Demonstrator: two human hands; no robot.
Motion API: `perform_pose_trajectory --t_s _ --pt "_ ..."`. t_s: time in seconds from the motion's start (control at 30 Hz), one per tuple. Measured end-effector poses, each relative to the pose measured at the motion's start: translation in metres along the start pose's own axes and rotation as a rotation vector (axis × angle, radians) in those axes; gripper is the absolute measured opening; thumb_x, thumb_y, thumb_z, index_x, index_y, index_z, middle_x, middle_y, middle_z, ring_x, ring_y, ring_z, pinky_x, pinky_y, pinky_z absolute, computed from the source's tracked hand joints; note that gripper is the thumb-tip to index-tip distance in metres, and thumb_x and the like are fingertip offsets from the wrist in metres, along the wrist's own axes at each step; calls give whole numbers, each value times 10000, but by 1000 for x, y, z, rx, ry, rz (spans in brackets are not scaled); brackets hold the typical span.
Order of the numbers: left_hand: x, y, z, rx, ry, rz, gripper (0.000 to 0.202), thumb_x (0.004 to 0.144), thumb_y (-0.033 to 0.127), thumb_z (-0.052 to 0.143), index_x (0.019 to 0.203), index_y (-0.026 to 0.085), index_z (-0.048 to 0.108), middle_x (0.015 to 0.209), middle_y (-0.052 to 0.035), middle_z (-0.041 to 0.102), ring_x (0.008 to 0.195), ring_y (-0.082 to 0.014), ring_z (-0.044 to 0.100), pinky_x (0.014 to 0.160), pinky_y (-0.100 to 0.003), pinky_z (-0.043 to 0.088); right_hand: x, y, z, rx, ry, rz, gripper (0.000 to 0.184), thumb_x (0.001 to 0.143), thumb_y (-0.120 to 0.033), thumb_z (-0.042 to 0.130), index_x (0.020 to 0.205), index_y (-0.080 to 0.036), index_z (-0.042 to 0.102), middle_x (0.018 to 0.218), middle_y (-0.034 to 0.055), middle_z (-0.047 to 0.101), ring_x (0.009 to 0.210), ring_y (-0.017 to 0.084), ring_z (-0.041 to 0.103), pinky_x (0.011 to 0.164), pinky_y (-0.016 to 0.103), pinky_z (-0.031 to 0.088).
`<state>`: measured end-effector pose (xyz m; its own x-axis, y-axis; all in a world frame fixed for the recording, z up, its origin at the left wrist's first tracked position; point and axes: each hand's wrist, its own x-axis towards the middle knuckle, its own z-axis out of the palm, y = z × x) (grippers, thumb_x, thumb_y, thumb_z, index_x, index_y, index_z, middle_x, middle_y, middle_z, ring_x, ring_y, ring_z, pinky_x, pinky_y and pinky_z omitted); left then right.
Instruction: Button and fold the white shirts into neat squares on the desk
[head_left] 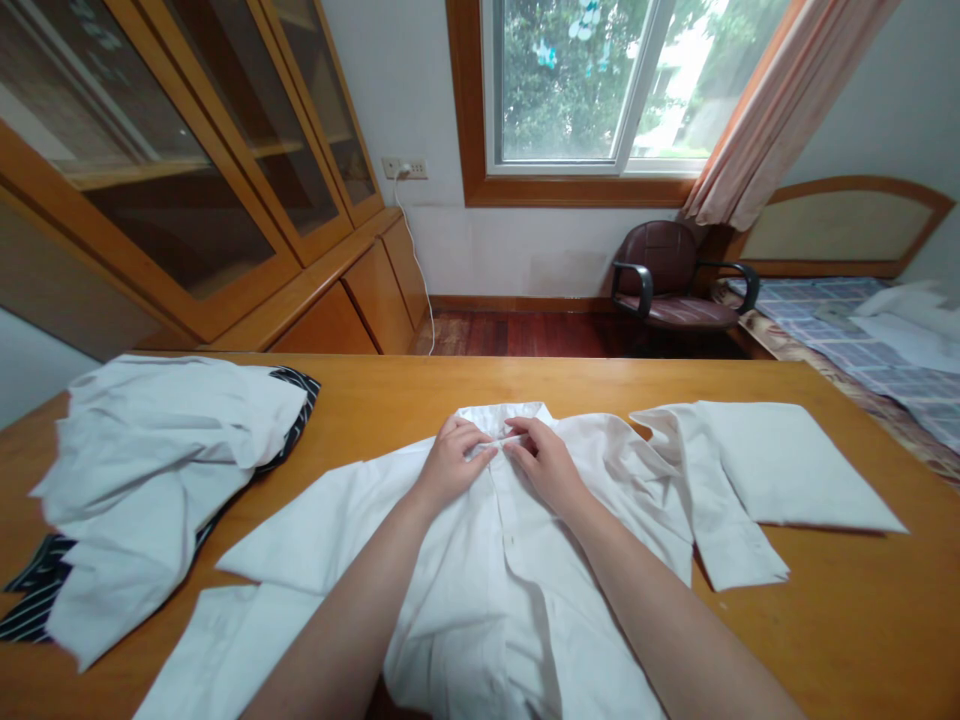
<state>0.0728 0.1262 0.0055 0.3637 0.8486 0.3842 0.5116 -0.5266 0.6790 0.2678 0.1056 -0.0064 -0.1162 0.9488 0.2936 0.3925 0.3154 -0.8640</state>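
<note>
A white button-up shirt (pixel 465 560) lies front side up on the wooden table, its sleeves spread to both sides and its collar (pixel 504 412) away from me. Just below the collar, my left hand (pixel 454 462) pinches the left side of the front opening. Opposite it, my right hand (pixel 546 462) pinches the other edge, fingertips almost meeting the left ones. The button between them is too small to make out. Below the hands the front opening hangs partly apart, with a wavy edge.
On the table (pixel 847 620), a heap of white clothing (pixel 165 460) with black striped fabric (pixel 304 385) sits at left. A folded white garment (pixel 787 465) lies at right, touching the shirt's sleeve. Beyond stand a glass-door cabinet (pixel 300 240), an armchair (pixel 664 270) and a bed (pixel 847 310).
</note>
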Motion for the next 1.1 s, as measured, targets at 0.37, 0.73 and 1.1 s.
perform_pose_trajectory --t_s 0.37,0.73,1.1 --pt "2 -2 -4 265 147 -39 200 965 332 556 859 228 689 870 -47 665 937 -250 505 932 -418 427 0 2 -2 -77 71 26 277 906 -218 560 1176 -228 620 985 46 658 899 206 606 867 370 504" --pt "-1 -35 -5 351 238 -226 403 976 206 425 1317 292 621 1151 -82 601 1077 -276 518 1036 -443 412 2 15 -7 -277 217 -41 399 850 -115 518 1214 -241 622 1227 110 547 1180 272 512 1061 478 440" --pt "-1 -37 -10 626 203 -312 438 967 229 479 1378 333 589 1133 -126 580 1007 -311 498 907 -478 443 4 29 -22 -625 86 -49 439 925 -271 546 1361 -232 582 1386 140 554 1284 328 445 1095 523 386"
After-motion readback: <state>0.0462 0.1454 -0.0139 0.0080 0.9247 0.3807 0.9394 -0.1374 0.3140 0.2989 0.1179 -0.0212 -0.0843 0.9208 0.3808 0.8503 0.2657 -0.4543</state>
